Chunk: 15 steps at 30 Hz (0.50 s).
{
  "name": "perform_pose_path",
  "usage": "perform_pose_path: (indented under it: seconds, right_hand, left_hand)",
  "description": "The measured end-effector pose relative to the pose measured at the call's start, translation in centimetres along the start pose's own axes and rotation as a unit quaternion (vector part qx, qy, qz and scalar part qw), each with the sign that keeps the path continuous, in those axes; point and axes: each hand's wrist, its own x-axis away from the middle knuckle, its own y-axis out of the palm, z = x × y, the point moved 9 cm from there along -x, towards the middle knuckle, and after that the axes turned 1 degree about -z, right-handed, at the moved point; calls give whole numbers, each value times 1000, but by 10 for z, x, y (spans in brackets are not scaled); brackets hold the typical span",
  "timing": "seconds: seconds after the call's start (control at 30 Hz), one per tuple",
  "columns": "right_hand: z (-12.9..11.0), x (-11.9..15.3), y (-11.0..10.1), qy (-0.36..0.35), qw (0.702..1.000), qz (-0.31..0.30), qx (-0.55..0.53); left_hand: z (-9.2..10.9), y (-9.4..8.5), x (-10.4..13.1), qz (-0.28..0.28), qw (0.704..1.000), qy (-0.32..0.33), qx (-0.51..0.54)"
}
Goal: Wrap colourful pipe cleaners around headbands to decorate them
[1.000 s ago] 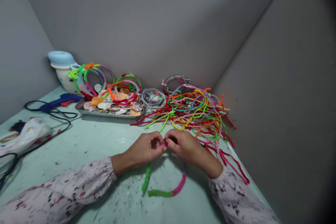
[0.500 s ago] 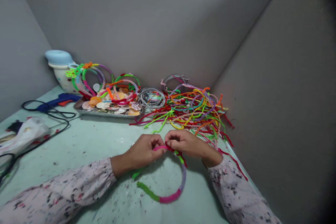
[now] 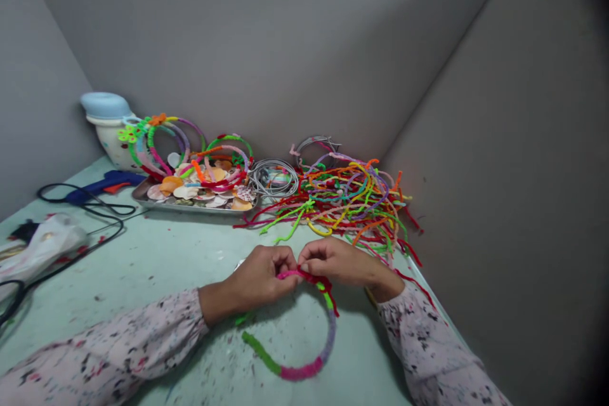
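The left hand [image 3: 261, 274] is pinching the hoop's pink part [image 3: 289, 274]; the right hand's [image 3: 335, 261] fingers are pinching the red strip [image 3: 314, 278]; steady tension should be keeping turns snug.

1 head-worn view, forward and down, over table [image 3: 157, 254]

A fuzzy strip [image 3: 328, 333] (red, lime, lilac, pink, green) curves in an open hook, upper end pinched.

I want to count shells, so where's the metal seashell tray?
In the head view, the metal seashell tray is left of center, beyond the left hand, between the blue glue gun and the nearer gray wire coil.
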Motion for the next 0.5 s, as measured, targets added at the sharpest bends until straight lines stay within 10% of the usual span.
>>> perform_pose_path:
  seconds: [0.5]
  right_hand:
    - [-15, 10, -12, -37, 989, 91, 112]
  left_hand:
    - [-5, -4, -3, 19, 999, -4, 34]
